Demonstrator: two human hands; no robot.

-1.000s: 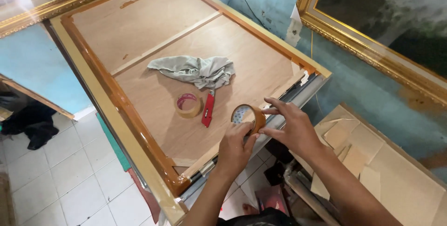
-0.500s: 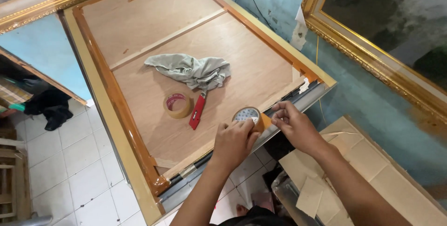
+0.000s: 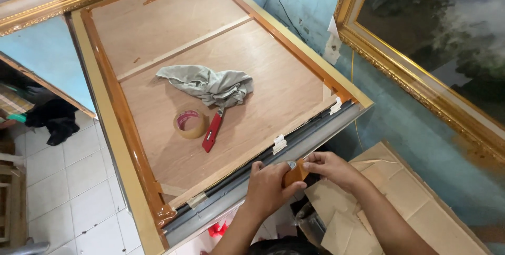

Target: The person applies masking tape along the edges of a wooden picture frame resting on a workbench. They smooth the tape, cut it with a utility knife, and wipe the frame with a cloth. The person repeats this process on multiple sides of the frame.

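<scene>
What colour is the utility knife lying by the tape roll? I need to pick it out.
Red, in the head view: the utility knife lies beside the tape roll.

We find little packaging here: flattened brown cardboard pieces lie at lower right, below the gilt-framed painting and just beside our right arm, their flaps overlapping and creased. On the plywood backing board sits a brown tape roll whose inner core carries a red-and-white printed label, next to a red utility knife. We see no signs or screens.
</scene>
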